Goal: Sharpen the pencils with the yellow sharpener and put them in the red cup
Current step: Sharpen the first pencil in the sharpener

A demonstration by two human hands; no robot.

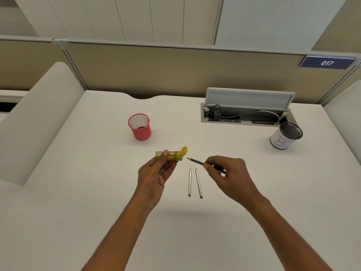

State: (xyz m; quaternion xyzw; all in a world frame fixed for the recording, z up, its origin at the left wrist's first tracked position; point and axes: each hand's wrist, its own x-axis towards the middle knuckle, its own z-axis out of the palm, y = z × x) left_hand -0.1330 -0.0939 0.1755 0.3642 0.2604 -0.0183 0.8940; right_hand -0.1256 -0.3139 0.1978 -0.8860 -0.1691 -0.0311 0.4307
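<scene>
My left hand (154, 177) grips the yellow sharpener (172, 154) above the desk, its round lid flipped open toward the right. My right hand (230, 175) pinches a striped pencil (197, 161), whose tip points left and stops a short gap from the sharpener's open end. Two more pencils (195, 182) lie side by side on the white desk (97, 192) between my hands, tips pointing away from me. The red mesh cup (139, 126) stands upright behind the sharpener; I see nothing inside it.
A black mesh cup with a white label (285, 135) stands at the right. Behind it an open cable box (246, 112) with a raised lid is set into the desk. A beige partition (175, 69) closes the back, and padded dividers flank both sides.
</scene>
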